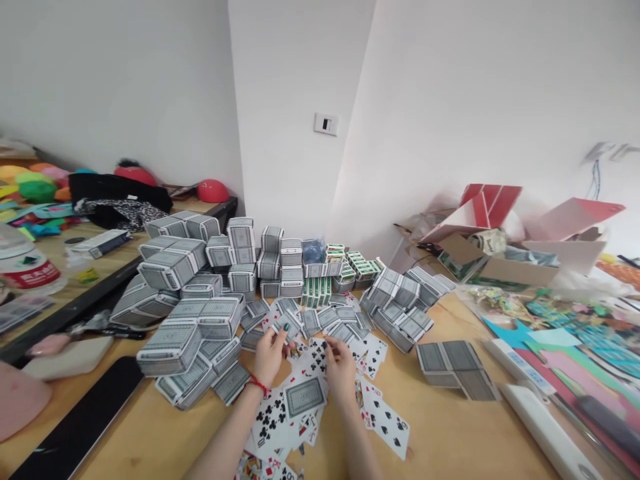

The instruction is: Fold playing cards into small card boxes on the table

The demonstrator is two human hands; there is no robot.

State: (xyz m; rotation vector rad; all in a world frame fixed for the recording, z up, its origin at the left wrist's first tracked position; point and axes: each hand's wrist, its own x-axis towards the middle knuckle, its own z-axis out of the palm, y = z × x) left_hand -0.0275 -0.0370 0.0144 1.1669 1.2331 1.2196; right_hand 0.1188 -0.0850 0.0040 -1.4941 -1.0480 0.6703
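Note:
Both hands are over loose playing cards in the middle of the wooden table. My left hand [270, 352], with a red string bracelet at the wrist, has its fingers closed on a playing card [275, 325]. To its right, my right hand [341, 363] pinches the edge of a clubs card [317, 353]. A face-down card [305, 398] lies between the forearms, on top of face-up cards [273, 427]. More spades cards [387, 421] are spread right of my right wrist. Beyond the hands lie small grey-backed card piles [330, 320].
Stacks of grey-backed cards [173, 340] rise at the left, with more [395, 300] at the right. Green card boxes [317, 291] stand at the back. A black tray [90, 420], a bottle [27, 267], open cartons [520, 270] and a power strip [520, 367] flank the work area.

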